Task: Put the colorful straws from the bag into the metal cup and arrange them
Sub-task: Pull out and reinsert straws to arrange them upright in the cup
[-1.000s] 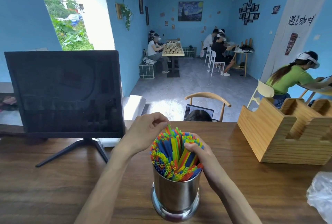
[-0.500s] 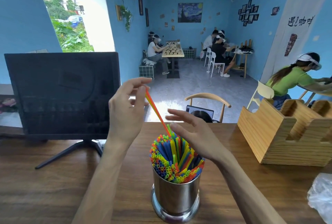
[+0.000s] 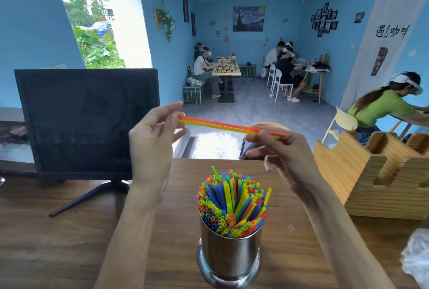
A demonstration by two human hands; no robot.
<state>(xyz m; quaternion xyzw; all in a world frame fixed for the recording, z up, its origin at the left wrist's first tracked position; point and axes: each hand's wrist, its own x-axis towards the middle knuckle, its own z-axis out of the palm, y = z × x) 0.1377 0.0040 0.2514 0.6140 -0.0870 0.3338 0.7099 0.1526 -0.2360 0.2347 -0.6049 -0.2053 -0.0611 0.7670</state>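
A shiny metal cup [image 3: 228, 256] stands on the wooden table [image 3: 69, 242] near its front edge, packed with colorful straws [image 3: 232, 205] that fan out above the rim. Above the cup, an orange straw and a yellow straw [image 3: 216, 125] lie nearly level in the air, side by side. My left hand [image 3: 154, 140] pinches their left ends between thumb and fingers. My right hand [image 3: 283, 151] pinches their right ends. The clear plastic bag [image 3: 416, 258] lies crumpled at the right edge of the table.
A black monitor [image 3: 86, 119] on a stand sits at the left rear of the table. A wooden organiser box [image 3: 376, 177] stands at the right. Beyond the table are a wooden chair back, seated people and small tables.
My left hand pulled straws up out of the cup. My right hand left the bundle and took their other ends, and they now lie level above the cup.
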